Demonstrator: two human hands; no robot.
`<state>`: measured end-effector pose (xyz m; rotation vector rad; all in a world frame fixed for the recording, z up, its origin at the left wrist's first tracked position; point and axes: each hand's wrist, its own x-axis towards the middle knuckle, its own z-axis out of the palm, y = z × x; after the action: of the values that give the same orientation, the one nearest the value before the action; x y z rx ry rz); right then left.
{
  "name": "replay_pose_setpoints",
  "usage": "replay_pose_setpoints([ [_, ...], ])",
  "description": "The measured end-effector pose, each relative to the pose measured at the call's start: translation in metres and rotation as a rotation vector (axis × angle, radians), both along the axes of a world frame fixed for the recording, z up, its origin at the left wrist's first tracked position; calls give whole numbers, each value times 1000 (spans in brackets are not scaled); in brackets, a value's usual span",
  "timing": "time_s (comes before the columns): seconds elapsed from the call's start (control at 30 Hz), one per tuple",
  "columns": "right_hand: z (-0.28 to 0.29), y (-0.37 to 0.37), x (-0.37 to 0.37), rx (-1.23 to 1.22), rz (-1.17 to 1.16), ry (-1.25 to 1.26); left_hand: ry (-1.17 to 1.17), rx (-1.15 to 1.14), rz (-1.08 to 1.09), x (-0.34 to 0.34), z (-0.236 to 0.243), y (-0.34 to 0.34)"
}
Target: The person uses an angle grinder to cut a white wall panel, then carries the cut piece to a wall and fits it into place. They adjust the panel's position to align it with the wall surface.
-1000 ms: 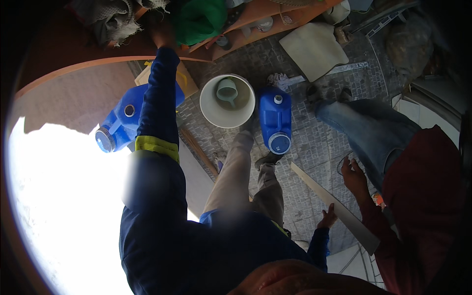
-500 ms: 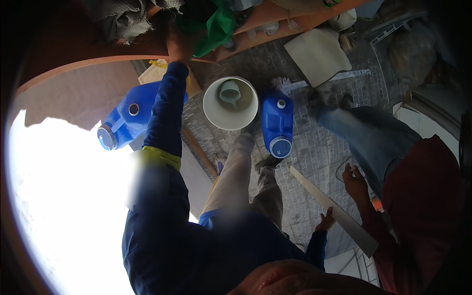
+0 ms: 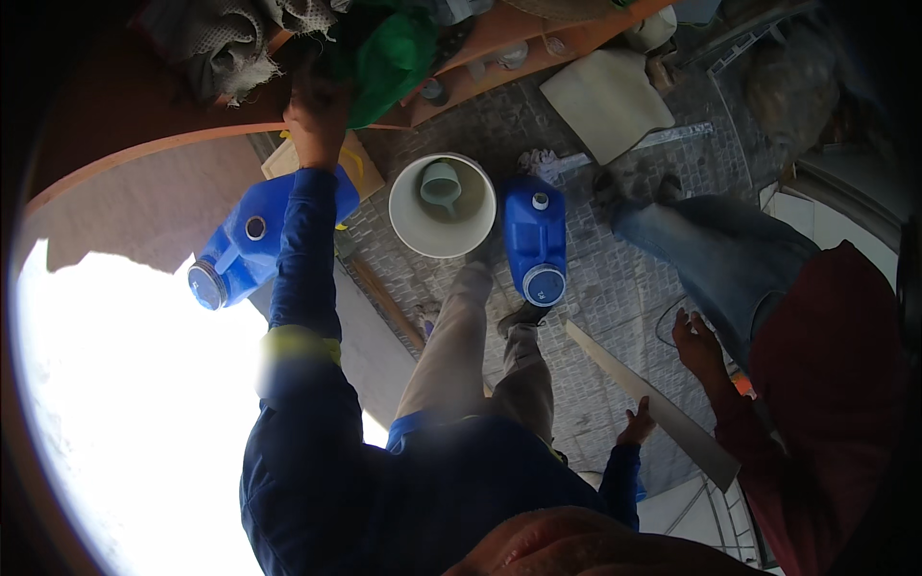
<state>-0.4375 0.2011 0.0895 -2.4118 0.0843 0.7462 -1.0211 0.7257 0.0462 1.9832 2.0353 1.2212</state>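
Left hand (image 3: 319, 108) at orange shelf (image 3: 192, 120) beside green bundle (image 3: 396, 65), can't tell its grip, right hand (image 3: 636, 422) clamped on long pale board (image 3: 674, 420)

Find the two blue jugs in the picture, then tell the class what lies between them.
In the head view, a white bucket with a pale green dipper inside lies between the left blue jug and the right blue jug.
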Motion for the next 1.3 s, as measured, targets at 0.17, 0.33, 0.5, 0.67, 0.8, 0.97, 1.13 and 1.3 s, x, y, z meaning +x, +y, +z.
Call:
replay_pose_setpoints([
  [0.17, 0, -5, -1, -21, -1, 20, -111, -191, -111, 33, 38, -14],
  [0.33, -1, -11, -3, 27, -38, -17, -288, -512, -231, 73, 65, -37],
  [0.5, 0, -13, -4, 30, -49, -18, 356, -147, -480, 125, 71, -61],
  [0.67, 0, -16, 0, 14, -28, 11, 836, -244, -877, 149, -19, -21],
  [0.8, -2, -28, 1, 27, -43, -21, 1329, -461, -513, 47, -96, 90],
  [0.97, -8, -41, 2, 70, -135, -88, 1397, -642, -452, -65, -134, 170],
  [1.13, -10, -55, 0, 95, -156, -105, 1427, -654, -319, -87, -126, 180],
  [1.3, -19, -89, 26, 144, -230, -180, 1558, -724, -154, -15, -93, 140],
])
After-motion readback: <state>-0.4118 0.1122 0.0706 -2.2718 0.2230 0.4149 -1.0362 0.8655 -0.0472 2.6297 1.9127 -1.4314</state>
